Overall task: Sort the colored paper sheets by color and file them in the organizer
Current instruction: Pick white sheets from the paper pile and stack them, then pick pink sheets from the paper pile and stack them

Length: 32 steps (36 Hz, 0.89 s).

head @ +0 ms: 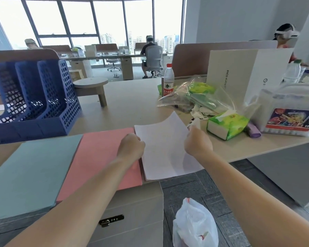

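Three stacks of paper lie along the desk's near edge: teal sheets (29, 172) at the left, pink sheets (100, 154) in the middle, pale lilac sheets (164, 150) at the right. My left hand (131, 146) grips the left edge of the lilac stack. My right hand (197, 141) pinches its right edge, and the top sheet's far corner curls upward. The blue mesh organizer (43, 97) with three upright slots stands at the back left, and its slots look empty.
Right of the papers lie a green tissue pack (227, 125), a clear plastic bag (198, 97), a water bottle (168, 80), a white box (239, 72) and a marker case (291, 120). A drawer cabinet (132, 216) and a white bag (194, 223) sit below the desk edge. People sit at far desks.
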Each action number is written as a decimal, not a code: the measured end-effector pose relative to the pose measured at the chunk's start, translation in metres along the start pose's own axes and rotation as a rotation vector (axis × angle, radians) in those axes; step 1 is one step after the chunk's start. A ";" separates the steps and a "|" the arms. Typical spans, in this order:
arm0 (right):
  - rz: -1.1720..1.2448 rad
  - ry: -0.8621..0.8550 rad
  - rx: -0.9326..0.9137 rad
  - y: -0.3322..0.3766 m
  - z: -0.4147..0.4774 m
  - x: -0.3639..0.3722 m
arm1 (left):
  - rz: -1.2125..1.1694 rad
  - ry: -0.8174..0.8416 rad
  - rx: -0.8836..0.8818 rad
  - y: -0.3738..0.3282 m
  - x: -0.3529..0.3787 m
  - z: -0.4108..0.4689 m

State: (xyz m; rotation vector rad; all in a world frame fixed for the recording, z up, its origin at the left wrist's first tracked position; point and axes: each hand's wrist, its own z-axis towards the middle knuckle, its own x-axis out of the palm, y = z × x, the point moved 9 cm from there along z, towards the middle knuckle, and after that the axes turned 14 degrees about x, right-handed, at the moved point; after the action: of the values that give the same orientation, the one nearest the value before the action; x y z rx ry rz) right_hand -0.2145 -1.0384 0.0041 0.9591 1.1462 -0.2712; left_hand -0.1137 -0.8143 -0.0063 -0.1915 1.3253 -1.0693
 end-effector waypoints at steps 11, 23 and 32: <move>-0.156 -0.094 -0.018 0.005 -0.017 -0.010 | 0.029 0.045 0.017 -0.013 -0.009 -0.015; 0.064 -0.091 -0.170 0.077 -0.059 -0.011 | -0.224 -0.117 0.041 -0.008 -0.062 -0.025; 0.279 0.088 -0.256 0.188 -0.118 0.026 | -0.265 -0.237 -0.042 0.043 -0.154 -0.057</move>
State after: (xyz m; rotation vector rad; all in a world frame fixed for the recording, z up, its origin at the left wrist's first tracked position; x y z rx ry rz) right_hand -0.1609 -0.8309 0.0668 0.8958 1.0819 0.1415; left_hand -0.1200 -0.6559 0.0536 -0.5210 1.1287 -1.2005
